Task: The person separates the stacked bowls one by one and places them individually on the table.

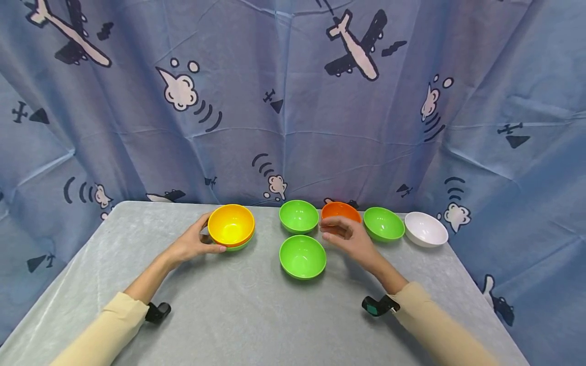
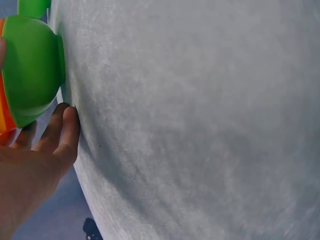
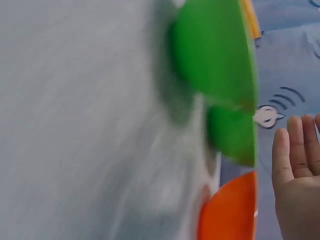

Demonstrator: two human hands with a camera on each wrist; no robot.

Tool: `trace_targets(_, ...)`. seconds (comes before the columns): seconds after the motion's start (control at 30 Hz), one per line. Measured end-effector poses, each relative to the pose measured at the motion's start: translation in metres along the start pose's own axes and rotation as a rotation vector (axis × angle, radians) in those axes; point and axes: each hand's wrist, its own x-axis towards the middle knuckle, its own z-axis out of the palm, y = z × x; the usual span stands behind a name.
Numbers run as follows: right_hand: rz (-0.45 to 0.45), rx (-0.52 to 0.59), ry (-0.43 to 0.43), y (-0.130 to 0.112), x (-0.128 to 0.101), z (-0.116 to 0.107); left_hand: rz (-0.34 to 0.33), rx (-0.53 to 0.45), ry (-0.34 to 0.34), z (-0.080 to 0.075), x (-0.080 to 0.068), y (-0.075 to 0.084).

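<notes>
A stack of bowls sits at the left of the table, with a yellow bowl [image 1: 232,223] on top, an orange one beneath it and a green bowl [image 2: 35,70] at the bottom. My left hand [image 1: 192,241] grips this stack from its left side, thumb at the near side and fingers curving round the back. Over the near edge of a second orange bowl [image 1: 341,209] hovers my right hand [image 1: 350,241], its fingers loosely bent and holding nothing. Just left of that hand stand two green bowls, a nearer one [image 1: 302,256] and a farther one [image 1: 299,216].
Further right along the back edge are another green bowl [image 1: 383,224] and a white bowl [image 1: 426,229]. The table [image 1: 256,320] has a pale grey cover. A blue curtain [image 1: 284,101] printed with airplanes hangs right behind it.
</notes>
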Motion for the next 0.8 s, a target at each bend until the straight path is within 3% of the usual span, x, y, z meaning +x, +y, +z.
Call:
trace_targets(0.33, -0.045, 0.147, 0.079, -0.019, 0.035, 0.041, 0.025, 0.007, -0.002, 0.000, -0.001, 0.002)
trace_targets(0.6, 0.015, 0.299, 0.101, -0.024, 0.065, 0.093, -0.004, 0.034, -0.002, 0.001, 0.001, 0.000)
trace_targets(0.8, 0.093, 0.267, 0.175, -0.024, 0.078, 0.135, -0.018, 0.046, 0.000, 0.002, 0.000, 0.001)
